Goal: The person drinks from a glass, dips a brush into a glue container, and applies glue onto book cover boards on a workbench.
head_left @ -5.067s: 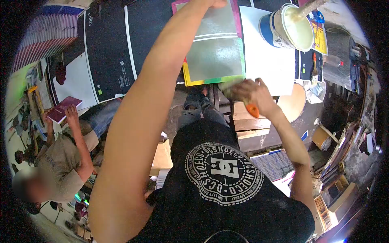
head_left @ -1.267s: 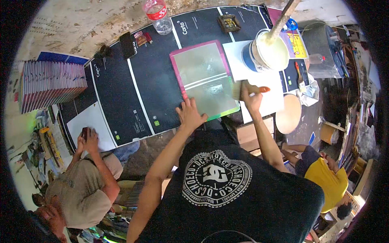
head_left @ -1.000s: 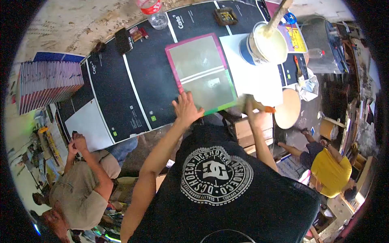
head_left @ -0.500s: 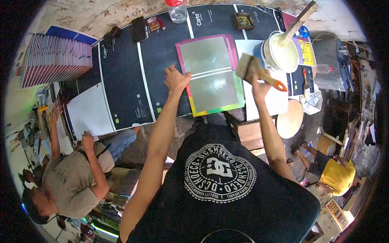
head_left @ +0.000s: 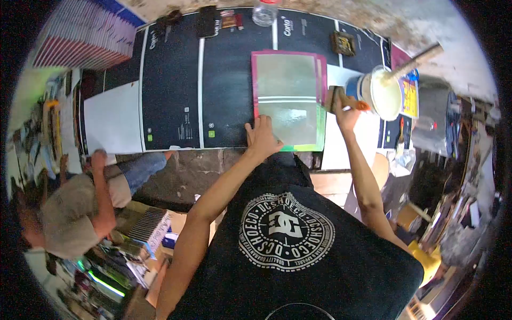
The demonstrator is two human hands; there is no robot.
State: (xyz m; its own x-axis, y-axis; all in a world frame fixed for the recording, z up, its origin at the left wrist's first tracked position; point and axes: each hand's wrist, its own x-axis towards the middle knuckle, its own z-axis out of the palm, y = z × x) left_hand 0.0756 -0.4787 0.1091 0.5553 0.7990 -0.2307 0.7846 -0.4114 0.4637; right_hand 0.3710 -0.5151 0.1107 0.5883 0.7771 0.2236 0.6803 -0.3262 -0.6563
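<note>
My right hand [head_left: 348,114] is closed around a wide paintbrush [head_left: 333,99] with an orange-tipped handle. The bristles hang at the right edge of a grey rectangular panel [head_left: 285,80] with pink, green and yellow borders and a white double line across its middle. I cannot tell whether they touch it. My left hand [head_left: 263,138] rests with fingers apart on the panel's lower left corner. Right of the brush stands a bucket of pale paste or paint [head_left: 385,98], a wooden stick [head_left: 418,60] leaning in it. White sheets [head_left: 349,141] lie beneath the brush hand.
Black boards with white strips [head_left: 226,80] cover the table. A bottle [head_left: 265,13], a dark phone-like object [head_left: 208,21] and a small box [head_left: 343,44] stand along the back. Stacked booklets [head_left: 88,40] rise at far left. One person [head_left: 74,213] works at left, another [head_left: 426,261] is at right.
My left hand has moved from beside the panel's left edge to its lower left corner. The brush has turned and dropped lower along the right edge. The camera view has shifted.
</note>
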